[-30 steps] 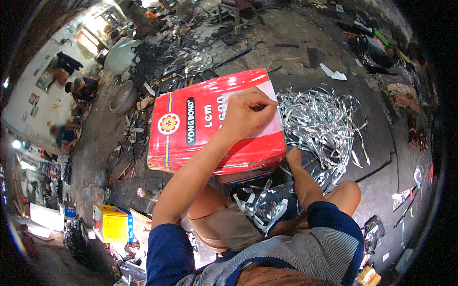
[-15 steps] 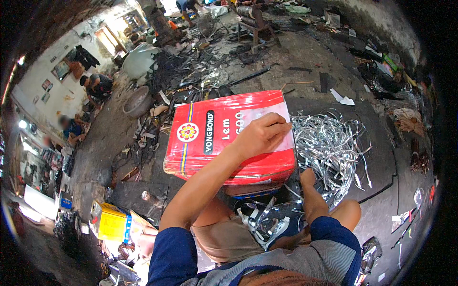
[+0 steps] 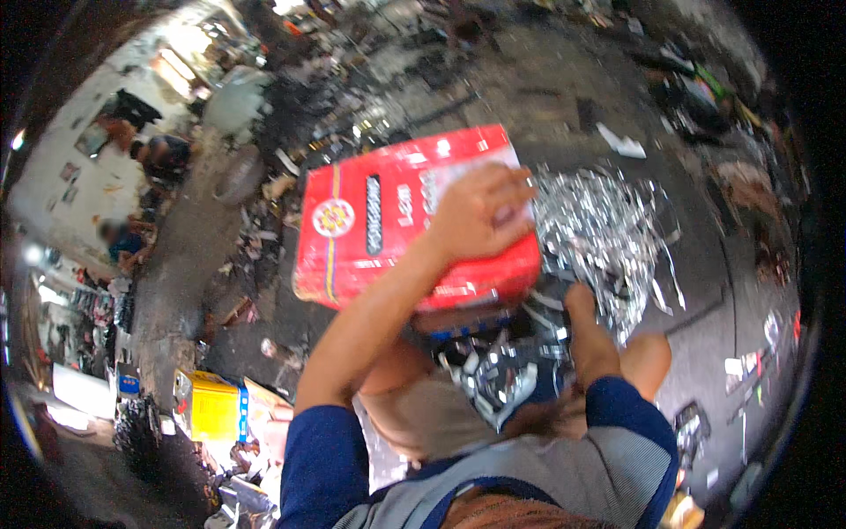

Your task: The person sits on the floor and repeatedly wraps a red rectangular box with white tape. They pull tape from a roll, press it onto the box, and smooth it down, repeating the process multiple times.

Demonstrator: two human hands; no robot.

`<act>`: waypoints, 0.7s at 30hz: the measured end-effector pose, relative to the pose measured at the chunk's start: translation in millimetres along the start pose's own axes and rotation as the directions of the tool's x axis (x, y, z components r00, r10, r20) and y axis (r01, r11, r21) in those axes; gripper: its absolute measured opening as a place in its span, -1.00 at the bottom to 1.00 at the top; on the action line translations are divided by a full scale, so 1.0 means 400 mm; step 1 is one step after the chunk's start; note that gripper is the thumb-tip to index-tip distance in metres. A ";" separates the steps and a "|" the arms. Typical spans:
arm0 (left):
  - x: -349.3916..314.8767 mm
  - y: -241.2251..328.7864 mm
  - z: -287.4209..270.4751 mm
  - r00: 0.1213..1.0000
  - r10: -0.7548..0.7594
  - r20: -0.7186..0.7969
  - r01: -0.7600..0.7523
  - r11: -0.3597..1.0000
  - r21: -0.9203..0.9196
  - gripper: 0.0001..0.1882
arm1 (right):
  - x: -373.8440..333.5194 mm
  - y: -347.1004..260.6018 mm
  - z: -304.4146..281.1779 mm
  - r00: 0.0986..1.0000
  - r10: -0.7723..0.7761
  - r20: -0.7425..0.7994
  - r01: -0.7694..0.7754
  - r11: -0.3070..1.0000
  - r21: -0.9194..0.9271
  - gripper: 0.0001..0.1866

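A red box [image 3: 352,251] with a round flower emblem and a yellow-and-blue stripe stands before me. My left forearm crosses its face. On a pale patch near the box's right end rests my left hand [image 3: 483,212], its fingers curled inward; blur hides what they may hold. My right hand [image 3: 579,301] is low beside the box's right side, close to the silver strips, and its fingers cannot be made out. Thin shiny silver strips [image 3: 608,238] lie in a tangled heap right of the box. More strips and clear plastic [image 3: 507,379] lie between my legs.
A yellow tin [image 3: 211,408] stands at my left. Dark scraps [image 3: 326,115] litter the floor beyond the box, near a grey basin [image 3: 240,176]. Two people, one in dark clothes [image 3: 166,157], one in blue [image 3: 128,242], sit by the left wall. White scraps [image 3: 621,141] lie at far right.
The view has shifted and blurred, so the box appears slightly higher and further left. My left hand stays over the box's right end, fingers curled. My right hand remains low beside it.
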State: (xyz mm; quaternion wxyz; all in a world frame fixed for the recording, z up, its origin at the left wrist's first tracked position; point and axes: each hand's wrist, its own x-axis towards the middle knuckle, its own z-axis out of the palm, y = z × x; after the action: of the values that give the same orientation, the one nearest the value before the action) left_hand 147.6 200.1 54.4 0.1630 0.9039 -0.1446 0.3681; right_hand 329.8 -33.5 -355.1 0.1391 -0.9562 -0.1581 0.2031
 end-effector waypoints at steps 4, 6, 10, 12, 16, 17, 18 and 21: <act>0.006 -0.012 0.048 0.995 0.081 -0.058 -0.082 0.997 -0.011 -0.67 | 0.155 0.074 -0.140 0.988 -0.155 0.024 0.157 0.965 -0.209 -0.60; -0.026 -0.024 0.036 0.996 0.022 -0.081 -0.020 1.000 0.022 -0.69 | 0.150 -0.013 -0.302 0.942 -0.084 -0.324 0.034 0.987 -0.157 -0.68; 0.006 0.033 -0.003 0.992 -0.045 0.118 0.033 0.995 0.097 -0.62 | 0.115 0.032 -0.472 0.755 0.151 -0.638 -0.242 0.968 -0.058 -0.75; 0.010 0.036 -0.008 0.978 -0.051 0.203 0.028 0.993 0.116 -0.56 | 0.096 0.065 -0.486 0.684 0.255 -0.683 -0.387 0.921 -0.044 -0.74; -0.014 0.025 -0.012 0.993 0.012 0.118 -0.038 0.976 0.216 -0.56 | -0.032 -0.037 -0.214 0.951 -0.115 -0.288 0.085 0.990 -0.113 -0.61; -0.026 0.030 -0.001 0.997 0.072 0.030 -0.077 0.962 0.263 -0.60 | -0.086 -0.048 -0.112 0.917 -0.399 -0.019 0.364 0.853 -0.375 -0.57; -0.017 0.055 0.033 0.998 0.059 -0.012 -0.056 0.981 0.186 -0.62 | -0.155 0.007 -0.005 0.930 -0.353 0.099 0.367 0.879 -0.304 -0.62; -0.088 0.232 -0.044 0.994 -0.078 -0.076 0.089 0.984 0.154 -0.67 | -0.408 -0.149 0.133 0.633 -0.391 0.668 0.708 0.642 -0.294 -0.64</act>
State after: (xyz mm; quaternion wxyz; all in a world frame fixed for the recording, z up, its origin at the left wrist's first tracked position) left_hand 77.0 128.1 58.6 0.1116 0.9057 -0.0715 0.4026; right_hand 150.6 -27.2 -326.0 -0.1256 -0.7526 -0.5374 0.3593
